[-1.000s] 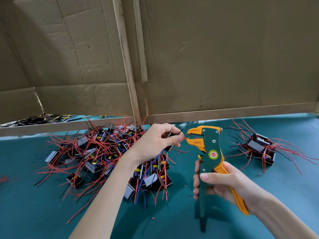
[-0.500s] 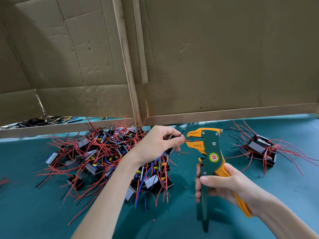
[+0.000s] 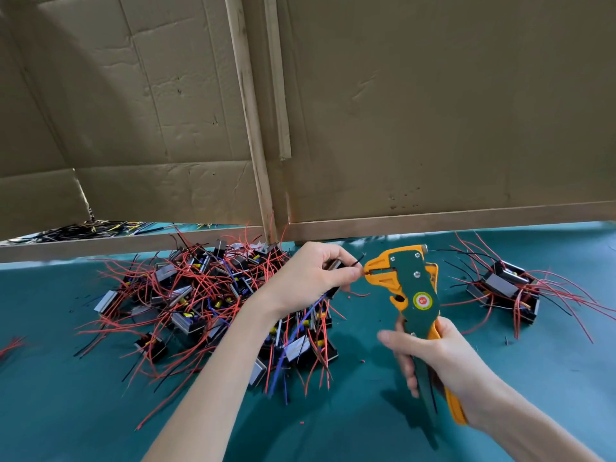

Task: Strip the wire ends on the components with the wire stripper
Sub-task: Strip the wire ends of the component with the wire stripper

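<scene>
My left hand [image 3: 311, 278] holds a small black component [image 3: 331, 264] above the table and pinches one of its thin wires, feeding the wire end into the jaws of the wire stripper [image 3: 405, 288]. The stripper is green with orange jaws and handles and stands nearly upright. My right hand [image 3: 433, 358] grips its handles from below, fingers curled round them. A big heap of components [image 3: 206, 301] with red, black and blue wires lies under and left of my left hand.
A smaller group of components [image 3: 503, 288] with red wires lies at the right on the teal table [image 3: 533, 378]. Tall cardboard walls [image 3: 433, 111] close off the back. Black wire pieces [image 3: 83, 228] lie behind the left wall. Small red insulation bits dot the table.
The stripper's handles have come closer together in my right hand. My left hand keeps the wire end at the jaws, almost in the same place.
</scene>
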### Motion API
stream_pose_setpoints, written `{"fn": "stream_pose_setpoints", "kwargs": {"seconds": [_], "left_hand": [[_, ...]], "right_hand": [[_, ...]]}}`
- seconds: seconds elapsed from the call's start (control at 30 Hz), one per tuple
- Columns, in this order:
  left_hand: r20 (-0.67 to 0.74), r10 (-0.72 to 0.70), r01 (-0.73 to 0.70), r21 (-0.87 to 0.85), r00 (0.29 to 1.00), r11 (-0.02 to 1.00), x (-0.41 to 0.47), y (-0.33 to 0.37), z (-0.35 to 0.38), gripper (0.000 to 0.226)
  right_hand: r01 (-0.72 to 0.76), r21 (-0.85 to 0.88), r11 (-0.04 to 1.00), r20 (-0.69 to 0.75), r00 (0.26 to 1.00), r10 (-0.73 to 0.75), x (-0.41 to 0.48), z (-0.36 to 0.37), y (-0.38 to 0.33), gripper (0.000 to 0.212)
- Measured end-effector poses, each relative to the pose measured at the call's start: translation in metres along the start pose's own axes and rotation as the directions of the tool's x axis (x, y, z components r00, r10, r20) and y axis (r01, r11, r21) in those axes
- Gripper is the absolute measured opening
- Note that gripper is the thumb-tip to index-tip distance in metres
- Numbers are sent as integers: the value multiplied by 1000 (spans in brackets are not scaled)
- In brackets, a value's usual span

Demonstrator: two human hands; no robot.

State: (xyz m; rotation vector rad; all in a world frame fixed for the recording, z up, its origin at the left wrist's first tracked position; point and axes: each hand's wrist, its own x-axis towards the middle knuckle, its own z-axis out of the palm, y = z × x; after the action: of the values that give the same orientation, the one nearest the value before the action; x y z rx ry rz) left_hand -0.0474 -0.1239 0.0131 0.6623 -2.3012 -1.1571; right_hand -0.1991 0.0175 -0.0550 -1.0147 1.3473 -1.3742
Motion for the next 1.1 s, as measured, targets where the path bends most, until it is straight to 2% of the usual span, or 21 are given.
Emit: {"fn": "stream_pose_setpoints", "kwargs": {"seconds": [0.07,0.17,0.23,0.4,0.47,0.53,0.6,0.67,0.83,0.97,1.1], "left_hand": [[-9,-22,22,-52,1000,998,1,-3,6,10],[-44,-97,75,-361,994,930,2,-7,12,6],[-88,-123,75,-424,988,903,3,-7,11,6],[-143,-144,75,-403,979,912,4,-4,9,10],[-120,-181,112,-433,976,894,4,-2,10,19],[-102,-181,116,-457,978,882,5,-1,10,30],[-103,-126,83,-352,987,932,4,0,8,34],[-111,-36,16,-174,993,985,2,2,7,34],[-129,105,-96,69,986,993,-1,8,8,30],[-164,107,-99,58,981,993,-1,9,9,20],[-176,78,-75,22,981,997,-2,9,11,11]], "right_hand": [[-9,30,1000,25,1000,8,0,1,0,30],[-45,316,948,96,995,15,2,-2,-5,20],[-43,414,909,90,996,7,4,-6,-8,13],[1,407,913,53,998,-24,5,-13,-13,15],[1,375,927,69,997,-29,4,-12,-11,23],[-2,353,935,88,996,-31,4,-10,-9,21],[-15,354,935,111,993,-26,4,-9,-7,18],[-22,343,939,131,991,-25,3,-8,-7,18],[-14,315,949,177,983,-44,2,-8,-7,22],[-22,300,954,219,975,-47,2,-8,-7,45],[-15,301,954,227,972,-56,2,-9,-7,47]]}}
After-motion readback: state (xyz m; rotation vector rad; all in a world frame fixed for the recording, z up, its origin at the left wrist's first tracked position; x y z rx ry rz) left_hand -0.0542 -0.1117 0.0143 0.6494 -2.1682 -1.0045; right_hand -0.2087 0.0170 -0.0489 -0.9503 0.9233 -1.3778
